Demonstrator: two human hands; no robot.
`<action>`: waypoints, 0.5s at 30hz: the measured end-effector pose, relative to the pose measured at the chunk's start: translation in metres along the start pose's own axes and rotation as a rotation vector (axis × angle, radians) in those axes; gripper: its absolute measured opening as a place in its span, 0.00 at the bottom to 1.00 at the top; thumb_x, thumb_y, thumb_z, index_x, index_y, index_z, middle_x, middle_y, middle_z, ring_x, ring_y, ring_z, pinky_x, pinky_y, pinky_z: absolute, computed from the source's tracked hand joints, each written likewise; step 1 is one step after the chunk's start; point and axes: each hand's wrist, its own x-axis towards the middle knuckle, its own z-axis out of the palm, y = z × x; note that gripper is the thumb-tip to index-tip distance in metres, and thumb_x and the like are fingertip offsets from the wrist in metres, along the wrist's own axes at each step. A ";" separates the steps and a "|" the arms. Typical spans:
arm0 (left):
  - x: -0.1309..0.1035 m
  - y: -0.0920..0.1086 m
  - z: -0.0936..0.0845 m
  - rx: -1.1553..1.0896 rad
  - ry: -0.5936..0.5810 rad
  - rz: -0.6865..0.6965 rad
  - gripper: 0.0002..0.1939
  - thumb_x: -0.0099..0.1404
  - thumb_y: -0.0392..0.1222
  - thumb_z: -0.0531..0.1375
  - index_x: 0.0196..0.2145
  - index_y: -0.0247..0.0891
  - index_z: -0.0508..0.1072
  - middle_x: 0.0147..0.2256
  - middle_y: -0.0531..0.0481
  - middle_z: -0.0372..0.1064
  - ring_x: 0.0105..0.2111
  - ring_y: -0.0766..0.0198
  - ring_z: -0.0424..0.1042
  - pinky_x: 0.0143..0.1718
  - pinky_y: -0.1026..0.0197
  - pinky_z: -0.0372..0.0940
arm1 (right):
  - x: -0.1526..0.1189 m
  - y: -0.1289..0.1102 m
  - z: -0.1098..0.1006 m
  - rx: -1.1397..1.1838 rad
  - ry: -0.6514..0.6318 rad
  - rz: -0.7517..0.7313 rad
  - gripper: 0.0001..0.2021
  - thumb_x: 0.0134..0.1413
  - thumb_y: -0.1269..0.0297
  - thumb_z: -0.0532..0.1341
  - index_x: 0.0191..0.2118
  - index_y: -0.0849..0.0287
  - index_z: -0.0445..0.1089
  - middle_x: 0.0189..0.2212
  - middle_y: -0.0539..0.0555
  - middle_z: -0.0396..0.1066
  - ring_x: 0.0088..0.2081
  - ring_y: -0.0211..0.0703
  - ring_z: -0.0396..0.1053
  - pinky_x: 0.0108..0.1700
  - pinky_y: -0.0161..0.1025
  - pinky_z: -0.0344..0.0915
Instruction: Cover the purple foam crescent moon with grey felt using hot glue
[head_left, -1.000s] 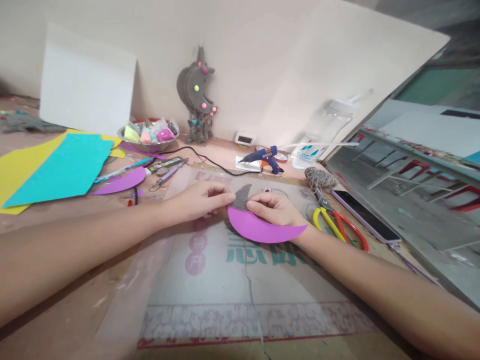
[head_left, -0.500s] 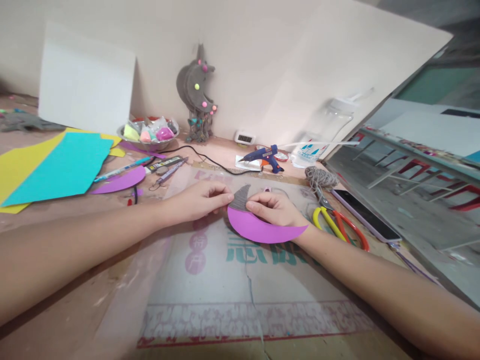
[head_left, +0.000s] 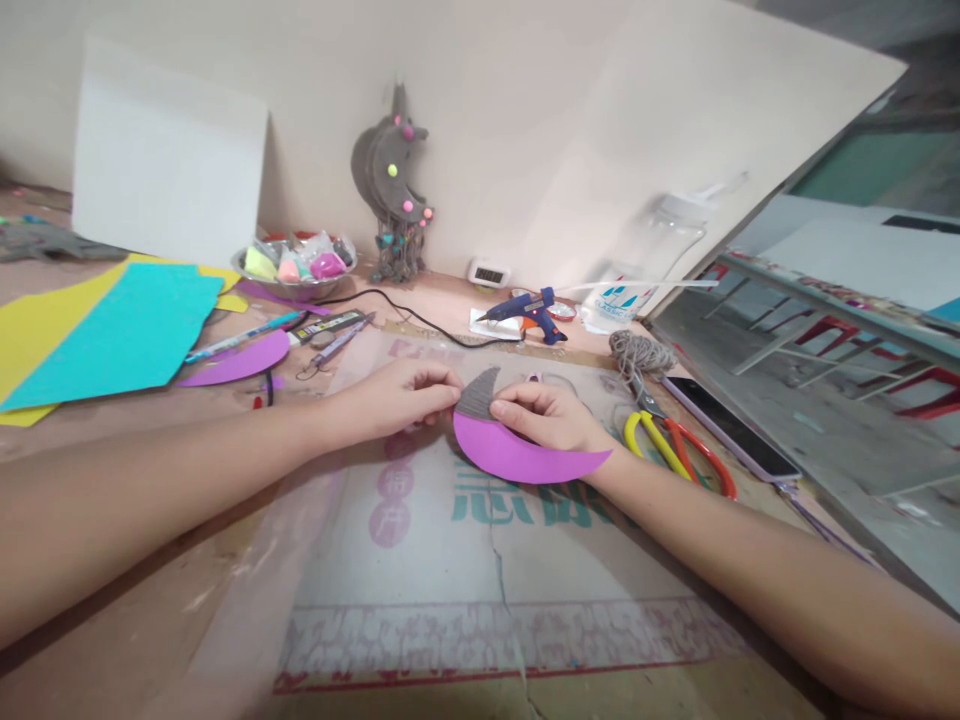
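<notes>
A purple crescent (head_left: 525,452), cut from what looks like foam sheet or card, has its upper end wound in grey yarn (head_left: 480,393). My right hand (head_left: 551,415) grips the crescent, its thumb lying on the inner edge beside the wound part. Right at the outer edge of that wrapped end, my left hand (head_left: 420,398) is closed in a pinch, thumb against forefinger. Whatever lies between those fingertips is hidden. The crescent's bare, pointed end reaches over my right wrist.
Scissors (head_left: 679,450), a yarn ball (head_left: 641,352) and a phone (head_left: 731,428) lie on the right. Behind my hands are a glue gun (head_left: 529,312), a small clock (head_left: 489,272) and a plastic bottle (head_left: 637,260). Leftward sit coloured sheets (head_left: 112,335), another purple piece (head_left: 240,360) and a bowl (head_left: 292,290).
Both hands and the crescent stay almost in place. The whole view has shifted very slightly; no grip has visibly changed.
</notes>
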 end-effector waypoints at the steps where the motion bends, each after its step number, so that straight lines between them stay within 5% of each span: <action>1: 0.000 -0.001 0.000 -0.001 0.001 0.003 0.11 0.63 0.47 0.53 0.30 0.36 0.66 0.21 0.57 0.58 0.21 0.72 0.59 0.20 0.69 0.56 | 0.000 0.000 0.000 0.000 -0.001 0.001 0.19 0.44 0.48 0.61 0.26 0.63 0.69 0.22 0.50 0.64 0.23 0.33 0.58 0.25 0.32 0.57; 15: 0.001 -0.003 -0.003 0.132 -0.032 0.048 0.17 0.62 0.54 0.54 0.27 0.36 0.66 0.22 0.56 0.60 0.20 0.72 0.60 0.21 0.68 0.57 | 0.001 0.000 0.000 -0.055 -0.015 -0.018 0.19 0.45 0.47 0.60 0.26 0.62 0.70 0.21 0.50 0.64 0.23 0.34 0.58 0.24 0.32 0.57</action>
